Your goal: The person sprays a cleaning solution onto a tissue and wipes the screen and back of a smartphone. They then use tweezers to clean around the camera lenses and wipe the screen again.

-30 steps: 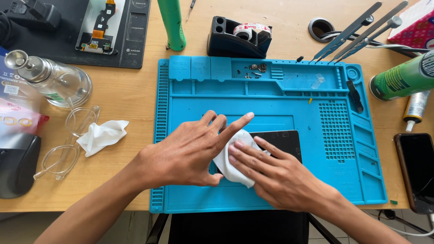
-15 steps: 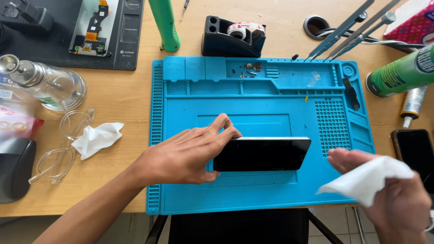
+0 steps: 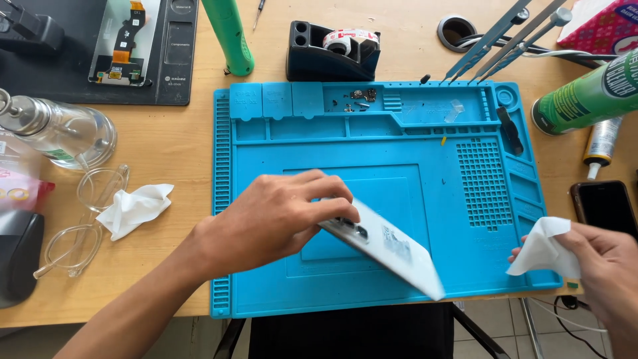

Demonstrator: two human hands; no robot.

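My left hand (image 3: 276, 216) grips one end of a white smartphone (image 3: 392, 252) and tilts it above the blue silicone work mat (image 3: 425, 153), with its back and camera block facing up. My right hand (image 3: 601, 256) is off the mat's right edge, pinching a white wipe (image 3: 541, 249) between its fingers. The phone's lower end points toward the mat's front edge.
A black tape dispenser (image 3: 332, 50), a green tool (image 3: 229, 33) and tweezers (image 3: 505, 33) lie behind the mat. A green spray can (image 3: 585, 96), a glue tube (image 3: 600, 143) and a dark phone (image 3: 605, 209) sit right. A glass bottle (image 3: 60, 129), safety glasses (image 3: 86, 219) and crumpled tissue (image 3: 136, 207) sit left.
My right hand has pulled the wipe away from the phone to the right of the mat. My left hand has turned the phone from screen-up to back-up and tilted it.
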